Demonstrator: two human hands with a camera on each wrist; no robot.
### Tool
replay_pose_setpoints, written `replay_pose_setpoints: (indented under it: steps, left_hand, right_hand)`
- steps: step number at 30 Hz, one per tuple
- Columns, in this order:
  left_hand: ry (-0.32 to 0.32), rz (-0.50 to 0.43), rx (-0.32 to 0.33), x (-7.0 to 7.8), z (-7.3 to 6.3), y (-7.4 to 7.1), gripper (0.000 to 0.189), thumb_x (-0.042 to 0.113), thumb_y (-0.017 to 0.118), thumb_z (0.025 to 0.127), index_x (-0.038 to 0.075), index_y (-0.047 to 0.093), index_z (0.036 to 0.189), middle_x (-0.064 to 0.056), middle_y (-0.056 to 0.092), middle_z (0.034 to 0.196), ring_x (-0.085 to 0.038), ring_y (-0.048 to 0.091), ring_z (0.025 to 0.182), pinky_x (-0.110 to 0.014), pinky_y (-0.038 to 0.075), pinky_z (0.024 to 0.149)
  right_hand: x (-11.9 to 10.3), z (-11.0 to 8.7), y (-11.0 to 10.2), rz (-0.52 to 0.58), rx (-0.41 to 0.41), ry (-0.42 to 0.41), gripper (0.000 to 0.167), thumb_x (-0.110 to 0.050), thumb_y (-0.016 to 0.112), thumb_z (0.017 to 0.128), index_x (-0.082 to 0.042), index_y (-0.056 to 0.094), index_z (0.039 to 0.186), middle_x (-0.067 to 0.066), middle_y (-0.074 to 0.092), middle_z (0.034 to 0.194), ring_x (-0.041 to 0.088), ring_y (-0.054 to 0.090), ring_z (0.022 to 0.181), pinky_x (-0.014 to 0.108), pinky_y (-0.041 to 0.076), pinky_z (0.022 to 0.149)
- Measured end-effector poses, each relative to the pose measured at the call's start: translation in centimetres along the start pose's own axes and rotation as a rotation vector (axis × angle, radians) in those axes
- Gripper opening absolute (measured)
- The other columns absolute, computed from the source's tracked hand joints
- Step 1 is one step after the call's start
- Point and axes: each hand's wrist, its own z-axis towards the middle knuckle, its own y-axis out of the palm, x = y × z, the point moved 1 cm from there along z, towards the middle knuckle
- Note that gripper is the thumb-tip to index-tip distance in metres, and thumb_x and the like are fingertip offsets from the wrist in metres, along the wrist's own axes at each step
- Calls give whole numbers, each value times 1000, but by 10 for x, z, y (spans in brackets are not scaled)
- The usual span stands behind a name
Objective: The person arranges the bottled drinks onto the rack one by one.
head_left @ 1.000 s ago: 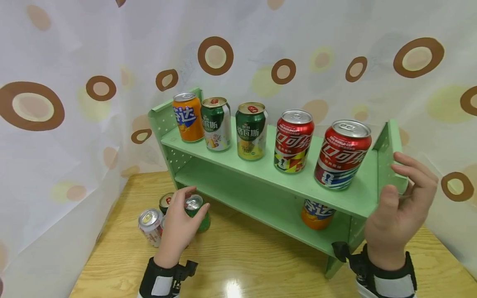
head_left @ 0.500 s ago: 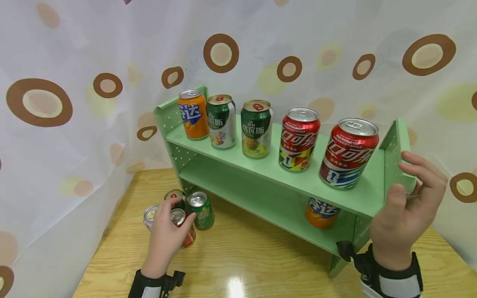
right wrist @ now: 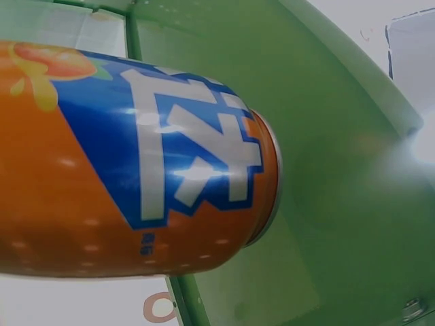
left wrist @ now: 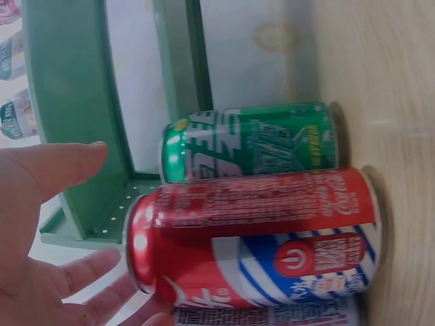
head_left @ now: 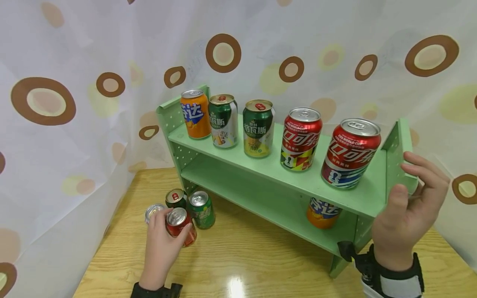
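Note:
My left hand (head_left: 160,248) is spread around the top of a red Coca-Cola can (head_left: 180,229) standing on the table. In the left wrist view, the thumb stays apart from this cola can (left wrist: 265,231), with the fingers right at its top rim. Beside it stand a green soda can (head_left: 203,213), a dark can with a gold lid (head_left: 175,198) and a silver-topped can (head_left: 152,211) partly hidden by the hand. My right hand (head_left: 410,219) grips the right side panel of a green two-tier shelf (head_left: 238,198), fingers and thumb around its front edge.
On the upper tier stand an orange soda can (head_left: 195,118), two green-topped kvass cans (head_left: 258,130) and two red cola cans (head_left: 350,155). Another orange can (head_left: 323,214) is on the lower tier at the right. A patterned sheet (head_left: 93,165) hangs behind the wooden table (head_left: 238,256).
My left hand has shifted left from the green can to the red Coca-Cola can. My right hand keeps its hold on the shelf. The head view has turned slightly left.

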Motion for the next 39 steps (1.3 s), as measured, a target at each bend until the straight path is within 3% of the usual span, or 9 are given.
replay_pose_setpoints:
  steps: [7,15,21,31,39]
  left_hand:
    - [-29,16,-13,-1,-6,7,71,18,85,86,-9,45,138,-30,44,136,-46,45,125,-63,48,100]
    - [-66,-3,68,-4,-13,10,77,10,86,82,-13,38,138,-35,38,136,-54,45,129,-69,45,105]
    - [-121,7,49,-6,-17,17,86,16,86,84,-14,31,142,-36,34,136,-54,48,128,-66,47,104]
    - [-100,41,96,-11,-16,31,90,15,89,80,-10,31,144,-31,29,134,-55,53,120,-65,54,93]
    - [-76,71,156,-15,-12,35,89,11,90,77,-11,33,142,-34,28,141,-57,53,121,-67,53,93]
  right_hand:
    - [0,1,-1,-6,-9,-4,40,-27,72,93,10,59,100,16,63,119,28,54,121,28,39,103]
    - [1,1,-1,-12,-17,5,40,-27,71,93,10,59,101,16,62,120,28,54,122,25,40,99]
    - [0,1,-1,-21,-14,1,37,-25,70,93,10,59,101,16,63,120,28,54,122,27,39,101]
    - [1,1,-2,-9,-16,3,39,-26,71,93,10,59,101,16,62,120,28,54,121,24,41,97]
    - [2,0,-2,-3,-27,6,40,-26,71,93,10,58,103,17,61,121,28,54,122,23,42,94]
